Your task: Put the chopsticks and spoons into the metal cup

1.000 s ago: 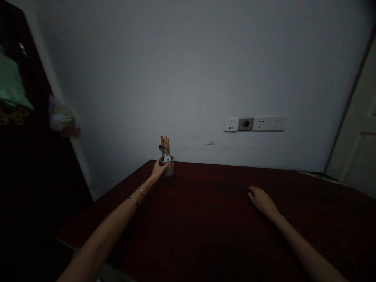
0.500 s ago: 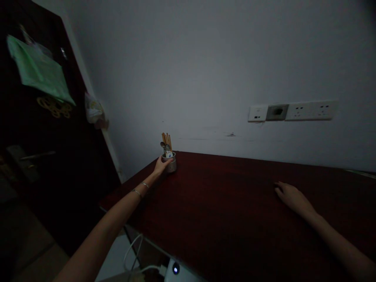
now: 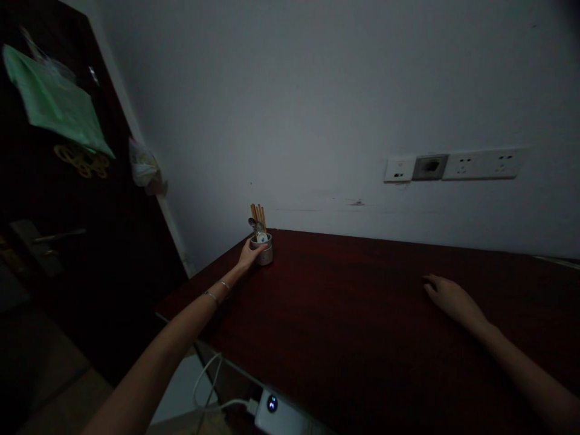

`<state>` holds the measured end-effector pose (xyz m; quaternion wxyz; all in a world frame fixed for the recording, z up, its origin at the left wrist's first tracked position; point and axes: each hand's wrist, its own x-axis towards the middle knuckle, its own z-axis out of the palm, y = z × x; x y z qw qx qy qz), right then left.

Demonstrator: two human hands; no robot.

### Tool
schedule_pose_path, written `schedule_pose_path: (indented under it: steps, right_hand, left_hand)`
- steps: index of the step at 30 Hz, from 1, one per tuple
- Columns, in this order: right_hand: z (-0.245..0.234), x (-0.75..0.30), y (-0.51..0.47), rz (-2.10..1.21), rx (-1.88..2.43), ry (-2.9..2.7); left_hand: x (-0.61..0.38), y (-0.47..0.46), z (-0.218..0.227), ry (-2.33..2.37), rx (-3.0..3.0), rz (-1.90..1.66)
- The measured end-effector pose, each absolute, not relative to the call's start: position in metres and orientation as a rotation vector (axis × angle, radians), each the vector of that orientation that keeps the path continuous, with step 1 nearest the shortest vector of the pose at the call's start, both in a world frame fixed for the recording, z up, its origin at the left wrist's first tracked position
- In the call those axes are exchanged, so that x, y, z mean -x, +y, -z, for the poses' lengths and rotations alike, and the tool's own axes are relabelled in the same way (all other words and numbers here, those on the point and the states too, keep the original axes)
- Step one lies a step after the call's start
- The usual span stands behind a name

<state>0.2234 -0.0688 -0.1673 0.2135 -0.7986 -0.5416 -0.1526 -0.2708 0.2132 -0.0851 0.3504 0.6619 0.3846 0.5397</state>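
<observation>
A small grey utensil cup (image 3: 265,254) stands at the far left corner of a dark red wooden table (image 3: 362,326). Wooden chopsticks (image 3: 258,213) and a spoon (image 3: 252,224) stick out of it. My left hand (image 3: 251,255) is stretched far out, its fingers wrapped round the cup's left side. Two bracelets sit on that wrist. My right hand (image 3: 451,298) lies flat on the tabletop at the right, fingers stretched out, holding nothing.
A white wall with a row of sockets (image 3: 453,167) runs behind the table. A dark door (image 3: 58,229) with a handle, a green cloth (image 3: 57,106) and a hanging bag (image 3: 144,168) stands at the left. A white device with a lit button (image 3: 272,403) and cables lies below the table's front edge.
The view swung left between the first two frames and shifted slightly since. Both hands keep their places: the left on the cup, the right flat on the table.
</observation>
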Motion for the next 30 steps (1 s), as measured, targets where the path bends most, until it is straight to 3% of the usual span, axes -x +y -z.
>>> schedule_pose_path:
  steps: [30]
  right_hand:
    - [0.1696,-0.2273,-0.0677,0.439,2.238,-1.550]
  left_hand:
    - [0.2761,0.2210,0.0877,1.023,-1.665,-1.343]
